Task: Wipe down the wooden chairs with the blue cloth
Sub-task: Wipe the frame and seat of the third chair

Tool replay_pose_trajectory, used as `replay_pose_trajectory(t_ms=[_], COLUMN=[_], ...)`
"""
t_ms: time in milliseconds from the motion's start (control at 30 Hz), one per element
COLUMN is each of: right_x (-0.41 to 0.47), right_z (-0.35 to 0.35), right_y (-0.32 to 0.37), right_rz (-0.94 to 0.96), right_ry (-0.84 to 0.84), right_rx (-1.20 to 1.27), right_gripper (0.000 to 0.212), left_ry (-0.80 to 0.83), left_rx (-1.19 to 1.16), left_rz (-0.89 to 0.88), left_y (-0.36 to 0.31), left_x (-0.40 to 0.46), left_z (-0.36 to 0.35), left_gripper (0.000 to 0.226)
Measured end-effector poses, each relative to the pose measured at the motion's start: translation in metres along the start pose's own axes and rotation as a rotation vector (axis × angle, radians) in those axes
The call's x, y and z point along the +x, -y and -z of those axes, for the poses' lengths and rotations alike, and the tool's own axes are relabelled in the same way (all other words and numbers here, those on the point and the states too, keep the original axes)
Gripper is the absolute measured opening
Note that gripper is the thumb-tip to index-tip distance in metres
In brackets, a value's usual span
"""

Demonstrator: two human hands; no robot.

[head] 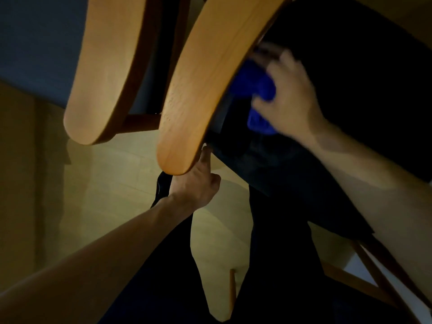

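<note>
Two wooden chairs stand side by side, seen from above. The nearer chair's curved backrest (201, 90) runs down the middle of the view, and its dark seat (350, 78) lies to the right. My left hand (198, 183) grips the lower end of that backrest from underneath. My right hand (287, 99) holds the bunched blue cloth (254, 90) against the inner side of the backrest, just above the seat. Motion blur smears the right hand. Part of the cloth is hidden behind the backrest and under my fingers.
The second chair's backrest (107, 66) stands to the left with a blue-grey seat (35, 43) behind it. Pale wooden floor (112, 178) lies below. My dark trouser legs (268, 253) are under the chair. Chair legs and rungs (364, 274) show at lower right.
</note>
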State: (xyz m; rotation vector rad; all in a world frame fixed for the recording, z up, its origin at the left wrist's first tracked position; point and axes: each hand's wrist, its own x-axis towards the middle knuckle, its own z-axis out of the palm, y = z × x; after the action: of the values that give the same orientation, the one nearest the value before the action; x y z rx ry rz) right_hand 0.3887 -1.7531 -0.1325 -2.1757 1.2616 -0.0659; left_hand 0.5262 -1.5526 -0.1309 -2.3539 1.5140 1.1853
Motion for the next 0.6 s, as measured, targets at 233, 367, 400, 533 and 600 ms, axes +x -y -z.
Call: replay_pose_trajectory(t_ms=[233,367,400,533,600], right_x=[0.037,-0.033,-0.052,-0.097,-0.105], right_z=[-0.025,-0.054,-0.06,-0.062,-0.049], right_y=[0.004,0.018,0.019,0.007,-0.008], right_rz=[-0.183,-0.021,0.002,0.056,0.141], right_ry=[0.078,0.216,0.252,0.43,0.548], right_rx=[-0.129,0.005,0.011,0.012,0.018], right_gripper=[0.061,0.07,0.07,0.059,0.058], left_ry=[0.021,0.004,-0.006,-0.086,-0.062], left_rx=[0.025,0.033,0.003,-0.033,0.069], left_rz=[-0.003,0.006,0.006,0.007,-0.057], left_y=[-0.026,-0.024,-0.022,-0.012,-0.008], left_x=[-0.003,0.001,0.001,-0.007,-0.009], left_z=[0.0,0.004,0.004,0.006,0.004], left_gripper=[0.064,0.061,0.056,0.041,0.048])
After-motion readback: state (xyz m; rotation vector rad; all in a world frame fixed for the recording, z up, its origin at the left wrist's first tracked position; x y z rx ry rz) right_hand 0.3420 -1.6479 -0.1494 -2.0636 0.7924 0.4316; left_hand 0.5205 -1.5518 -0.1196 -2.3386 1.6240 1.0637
